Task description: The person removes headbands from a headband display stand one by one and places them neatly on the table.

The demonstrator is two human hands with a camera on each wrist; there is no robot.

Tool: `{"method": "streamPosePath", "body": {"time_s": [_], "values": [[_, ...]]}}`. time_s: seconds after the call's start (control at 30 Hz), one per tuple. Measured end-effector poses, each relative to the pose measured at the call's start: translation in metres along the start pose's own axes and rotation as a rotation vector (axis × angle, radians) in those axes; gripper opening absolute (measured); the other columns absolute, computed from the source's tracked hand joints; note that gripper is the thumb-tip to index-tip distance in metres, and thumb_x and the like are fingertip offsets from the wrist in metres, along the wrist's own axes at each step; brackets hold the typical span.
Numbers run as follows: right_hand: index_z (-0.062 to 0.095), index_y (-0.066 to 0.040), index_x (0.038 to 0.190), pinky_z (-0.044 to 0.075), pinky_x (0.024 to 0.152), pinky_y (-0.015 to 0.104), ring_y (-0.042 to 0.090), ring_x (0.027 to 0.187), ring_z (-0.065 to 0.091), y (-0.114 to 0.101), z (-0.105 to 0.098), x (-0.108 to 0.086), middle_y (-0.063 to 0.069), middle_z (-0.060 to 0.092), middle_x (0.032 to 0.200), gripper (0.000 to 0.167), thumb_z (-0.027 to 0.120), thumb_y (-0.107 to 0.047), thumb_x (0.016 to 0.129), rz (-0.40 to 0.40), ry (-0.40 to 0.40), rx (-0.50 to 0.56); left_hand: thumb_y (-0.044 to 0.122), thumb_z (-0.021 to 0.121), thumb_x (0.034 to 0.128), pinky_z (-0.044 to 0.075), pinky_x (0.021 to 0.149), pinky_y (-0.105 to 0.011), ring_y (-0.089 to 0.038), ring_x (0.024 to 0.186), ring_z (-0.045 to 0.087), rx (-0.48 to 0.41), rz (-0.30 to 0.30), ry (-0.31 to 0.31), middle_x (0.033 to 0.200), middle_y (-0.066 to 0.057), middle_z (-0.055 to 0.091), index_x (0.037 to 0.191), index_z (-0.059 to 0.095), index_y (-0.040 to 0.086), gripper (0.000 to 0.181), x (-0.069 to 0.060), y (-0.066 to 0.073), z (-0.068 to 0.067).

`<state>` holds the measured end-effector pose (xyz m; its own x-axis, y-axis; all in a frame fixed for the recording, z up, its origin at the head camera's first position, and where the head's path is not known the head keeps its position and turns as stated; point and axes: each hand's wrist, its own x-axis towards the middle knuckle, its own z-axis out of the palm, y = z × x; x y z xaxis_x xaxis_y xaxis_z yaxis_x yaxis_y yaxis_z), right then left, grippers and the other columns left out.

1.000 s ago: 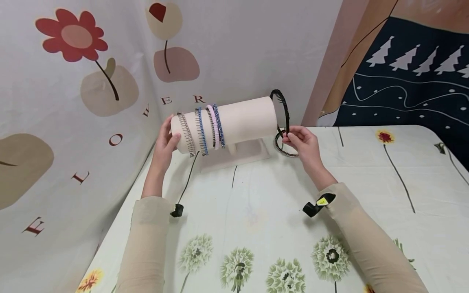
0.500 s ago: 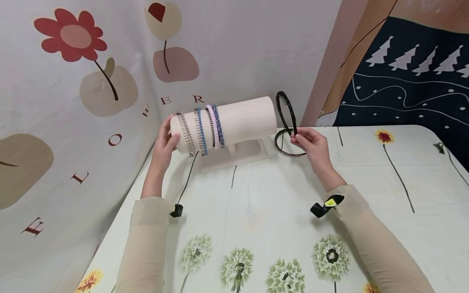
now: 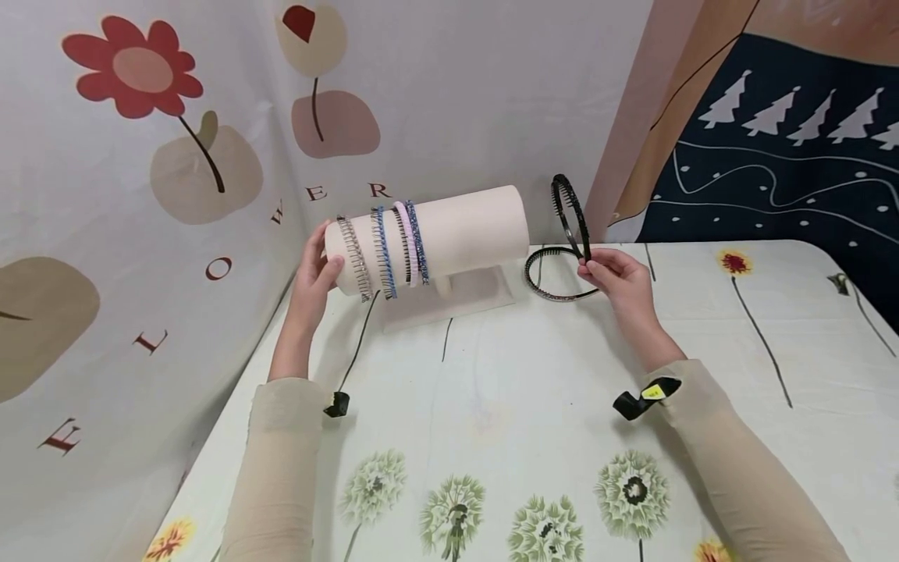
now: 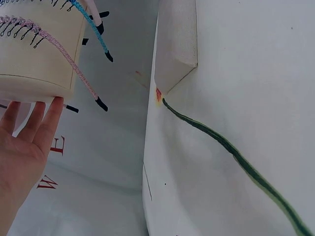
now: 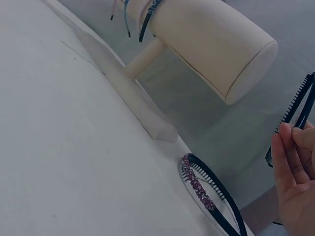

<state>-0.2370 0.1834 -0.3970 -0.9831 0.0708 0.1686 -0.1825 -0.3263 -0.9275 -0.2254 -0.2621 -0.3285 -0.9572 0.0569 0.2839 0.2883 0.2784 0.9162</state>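
Note:
My left hand [image 3: 309, 269] rests against the left end of a pale headband stand [image 3: 474, 226], a padded roll on a short post and flat base. In the left wrist view its straight fingers [image 4: 47, 125] touch the roll's rim. Around the roll sit a silvery headband [image 3: 356, 257], a blue one, a lilac one [image 3: 412, 242] and a dark-blue glittery one [image 3: 418, 242]. To the roll's right, my right hand [image 3: 621, 285] pinches a black toothed headband [image 3: 582, 218] near its lower end, apart from the roll.
On the table, right of the stand base [image 3: 449, 300], lies another black headband [image 5: 216, 182] with reddish glittery stones. The floral tablecloth [image 3: 485, 375] spreads in front. A printed curtain [image 3: 463, 94] hangs close behind the stand.
The black headband has moved right with my right hand, away from the roll's end. More of the headband on the table shows. My left hand stays on the roll's left end.

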Motion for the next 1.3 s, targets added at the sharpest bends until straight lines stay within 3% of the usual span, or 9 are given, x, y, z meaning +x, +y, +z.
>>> {"method": "streamPosePath", "body": {"time_s": [0.7, 1.3], "values": [[0.074, -0.012, 0.094, 0.056, 0.079, 0.017, 0.005, 0.078, 0.073, -0.011, -0.036, -0.006, -0.004, 0.075, 0.086, 0.018, 0.064, 0.002, 0.091, 0.028, 0.115, -0.018, 0.021, 0.045, 0.1024, 0.047, 0.087, -0.018, -0.003, 0.114, 0.052, 0.010, -0.005, -0.001, 0.161, -0.011, 0.029, 0.159, 0.022, 0.024, 0.061, 0.000, 0.001, 0.000], [0.075, -0.008, 0.095, 0.057, 0.076, 0.018, 0.008, 0.077, 0.074, -0.011, -0.066, -0.011, 0.000, 0.076, 0.087, 0.019, 0.064, 0.006, 0.089, 0.020, 0.171, 0.053, 0.022, 0.046, 0.1020, 0.047, 0.088, -0.017, -0.004, 0.116, 0.051, -0.007, -0.002, 0.001, 0.160, -0.010, 0.030, 0.158, 0.024, 0.026, 0.061, -0.001, 0.002, 0.001]]}}
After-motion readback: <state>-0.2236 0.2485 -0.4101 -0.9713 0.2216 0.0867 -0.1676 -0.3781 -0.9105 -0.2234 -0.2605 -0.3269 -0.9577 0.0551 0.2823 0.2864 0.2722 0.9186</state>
